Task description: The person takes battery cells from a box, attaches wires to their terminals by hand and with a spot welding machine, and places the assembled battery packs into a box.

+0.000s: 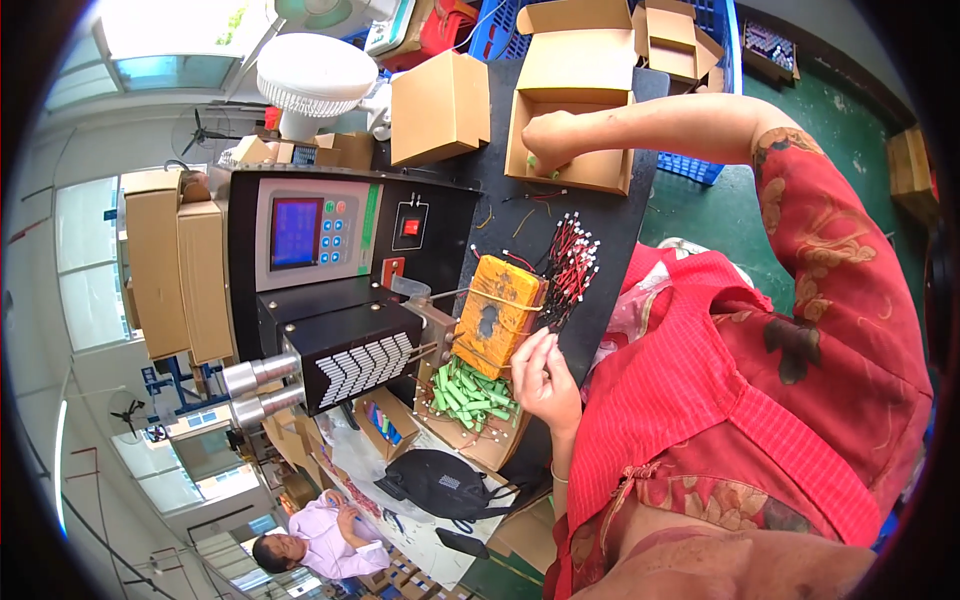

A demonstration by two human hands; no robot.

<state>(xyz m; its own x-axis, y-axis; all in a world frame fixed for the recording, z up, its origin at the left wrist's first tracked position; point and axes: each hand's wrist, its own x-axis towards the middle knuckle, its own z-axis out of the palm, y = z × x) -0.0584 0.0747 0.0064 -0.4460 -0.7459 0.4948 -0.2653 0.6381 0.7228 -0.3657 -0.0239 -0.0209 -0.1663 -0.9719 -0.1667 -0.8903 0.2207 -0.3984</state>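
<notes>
- Head view is rotated; I see the upper-frame hand (548, 135) reaching into an open cardboard box (600, 170), fingers curled on something green, probably for a pick.
- Other hand (540, 375) pinches a thin wire beside the orange block (497, 315).
- Green cells (470, 392) lie in a tray just beside it, on the dark tabletop (610, 230); red-black leads (572, 262) close by.
- Which hand is left, I cannot tell.
</notes>
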